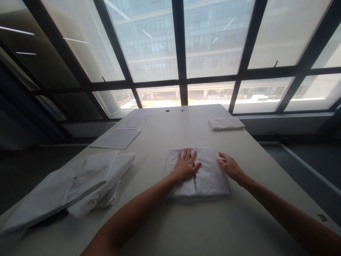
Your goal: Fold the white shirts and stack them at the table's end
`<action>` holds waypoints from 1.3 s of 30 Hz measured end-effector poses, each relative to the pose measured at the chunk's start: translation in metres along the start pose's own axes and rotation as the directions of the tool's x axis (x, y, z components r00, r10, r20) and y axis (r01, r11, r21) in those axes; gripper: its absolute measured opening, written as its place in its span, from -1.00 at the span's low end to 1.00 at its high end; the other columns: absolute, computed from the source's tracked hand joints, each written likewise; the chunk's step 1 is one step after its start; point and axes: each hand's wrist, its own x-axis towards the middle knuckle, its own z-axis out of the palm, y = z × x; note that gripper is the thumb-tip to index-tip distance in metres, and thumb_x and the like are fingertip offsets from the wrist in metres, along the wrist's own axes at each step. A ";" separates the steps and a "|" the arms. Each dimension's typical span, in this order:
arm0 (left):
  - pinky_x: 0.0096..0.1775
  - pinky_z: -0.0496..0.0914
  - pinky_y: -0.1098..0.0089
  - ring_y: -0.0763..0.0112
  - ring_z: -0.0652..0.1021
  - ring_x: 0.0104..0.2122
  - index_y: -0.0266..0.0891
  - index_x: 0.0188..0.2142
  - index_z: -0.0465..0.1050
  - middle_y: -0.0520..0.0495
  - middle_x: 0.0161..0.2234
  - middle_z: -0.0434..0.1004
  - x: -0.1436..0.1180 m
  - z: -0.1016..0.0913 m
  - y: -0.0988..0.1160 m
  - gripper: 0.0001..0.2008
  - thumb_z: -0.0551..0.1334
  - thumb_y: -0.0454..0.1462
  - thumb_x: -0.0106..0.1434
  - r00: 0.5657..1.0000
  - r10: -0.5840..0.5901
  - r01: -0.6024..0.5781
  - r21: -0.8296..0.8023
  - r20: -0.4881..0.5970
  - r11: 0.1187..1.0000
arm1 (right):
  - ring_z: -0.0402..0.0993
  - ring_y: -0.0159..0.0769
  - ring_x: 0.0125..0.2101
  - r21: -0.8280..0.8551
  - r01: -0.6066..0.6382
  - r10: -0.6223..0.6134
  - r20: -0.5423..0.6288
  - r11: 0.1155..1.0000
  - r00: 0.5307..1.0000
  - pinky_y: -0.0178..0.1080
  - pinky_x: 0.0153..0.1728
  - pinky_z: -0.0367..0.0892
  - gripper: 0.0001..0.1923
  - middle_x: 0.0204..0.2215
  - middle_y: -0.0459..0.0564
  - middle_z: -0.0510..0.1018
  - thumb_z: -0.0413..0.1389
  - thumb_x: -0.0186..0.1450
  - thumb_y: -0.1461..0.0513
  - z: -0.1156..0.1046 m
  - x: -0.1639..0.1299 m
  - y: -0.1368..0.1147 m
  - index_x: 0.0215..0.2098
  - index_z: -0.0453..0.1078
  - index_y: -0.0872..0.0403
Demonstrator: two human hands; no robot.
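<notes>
Folded cloth (198, 172) at frame centre, both hands on it.
The left hand (186, 164) lay flat, fingers spread, pressing the top; the right hand (230, 167) rested open at the right edge, gripping nothing. The cloth looked already folded to a compact near-square, likely only smoothing left. Its slightly longer axis ran toward the window, with a seam down the middle. One folded piece (226, 123) sat upper right on the table (170, 220); a loose pile (80, 185) at lower left looked unfolded.

Both bare arms outstretched, left hand (186, 164) flat with fingers spread, right hand (230, 166) loosely open, palm down.
</notes>
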 end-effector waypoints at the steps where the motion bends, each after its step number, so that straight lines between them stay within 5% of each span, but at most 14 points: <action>1: 0.35 -0.18 -0.15 -0.04 -0.16 0.45 -0.22 0.46 -0.06 -0.31 0.47 -0.23 -0.001 0.002 -0.001 -0.26 -0.14 0.14 0.47 1.000 0.005 -0.005 0.000 -0.007 1.000 | 0.50 -0.06 0.06 0.060 -0.050 0.048 0.033 0.997 0.998 -0.10 0.06 0.42 -0.37 0.25 0.32 0.38 0.06 0.33 0.20 -0.004 -0.001 0.000 0.34 0.23 0.25; 8: 0.36 -0.14 -0.12 0.00 -0.13 0.45 -0.31 0.45 -0.05 -0.37 0.47 -0.20 -0.003 0.000 -0.005 -0.28 -0.15 0.08 0.49 0.999 0.034 -0.034 -0.004 -0.016 0.999 | 0.59 -0.17 -0.23 0.234 -0.294 0.229 0.269 0.927 0.935 -0.29 -0.38 0.45 -0.45 -0.09 0.17 0.63 0.25 0.22 0.13 -0.008 -0.008 -0.008 0.15 0.40 0.14; 14: 0.37 -0.11 -0.05 0.07 -0.10 0.45 -0.49 0.41 -0.02 -0.44 0.45 -0.16 -0.008 0.002 -0.004 -0.40 -0.17 -0.14 0.52 0.998 0.052 -0.053 -0.026 -0.031 0.998 | 0.60 -0.20 -0.25 0.527 -0.375 0.044 0.536 0.763 0.843 -0.24 -0.23 0.49 -0.46 -0.14 0.07 0.66 0.30 0.07 0.28 -0.004 -0.011 -0.019 0.04 0.43 0.08; 19: 0.38 -0.10 0.03 0.10 -0.04 0.44 -0.52 0.39 0.04 -0.45 0.43 -0.08 0.000 -0.002 -0.004 -0.39 -0.07 -0.18 0.47 0.998 -0.009 -0.003 -0.198 -0.061 0.980 | 0.58 -0.27 -0.37 0.640 -0.335 -0.043 0.499 0.692 0.865 -0.29 -0.33 0.47 -0.52 -0.25 0.00 0.66 0.24 0.02 0.33 0.004 -0.012 -0.045 -0.05 0.44 0.06; 24: 0.39 -0.01 0.21 0.18 0.07 0.42 -0.52 0.40 0.04 -0.38 0.42 0.01 -0.019 -0.018 -0.004 -0.36 -0.03 -0.25 0.40 0.988 -0.148 0.123 -0.381 -0.035 0.916 | 0.48 -0.36 -0.49 0.617 -0.266 -0.056 0.452 0.741 0.890 -0.36 -0.45 0.38 -0.55 -0.44 -0.12 0.58 0.21 -0.02 0.33 0.023 -0.013 -0.085 -0.11 0.44 0.07; 31: 0.38 -0.02 -0.01 0.00 0.01 0.43 -0.40 0.43 0.00 -0.34 0.44 -0.02 -0.097 -0.015 0.002 -0.32 0.08 -0.20 0.38 0.994 0.100 -0.091 -0.178 0.043 0.980 | 0.28 -0.45 -0.61 0.443 -0.227 0.025 0.418 0.868 0.908 -0.41 -0.57 0.22 -0.49 -0.58 -0.21 0.41 0.13 -0.03 0.32 0.049 -0.020 -0.125 -0.06 0.43 0.11; 35: 0.38 -0.04 -0.05 -0.03 0.04 0.42 -0.25 0.34 0.21 -0.28 0.39 0.13 -0.114 -0.016 0.009 -0.43 0.13 -0.14 0.39 0.960 0.281 -0.281 -0.103 -0.017 0.954 | 0.20 -0.46 -0.64 0.346 -0.178 0.037 0.379 0.921 0.925 -0.40 -0.59 0.18 -0.35 -0.63 -0.25 0.34 0.12 -0.01 0.31 0.066 -0.024 -0.135 0.09 0.38 0.12; 39: 0.37 -0.06 -0.08 -0.09 0.14 0.38 -0.27 0.23 0.37 -0.32 0.31 0.27 -0.118 -0.022 0.014 -0.50 0.12 -0.06 0.41 0.945 0.323 -0.325 -0.072 -0.044 0.943 | 0.17 -0.44 -0.65 0.255 -0.158 0.056 0.365 0.954 0.929 -0.40 -0.62 0.14 -0.27 -0.67 -0.27 0.30 0.11 0.01 0.32 0.081 -0.024 -0.136 0.19 0.31 0.13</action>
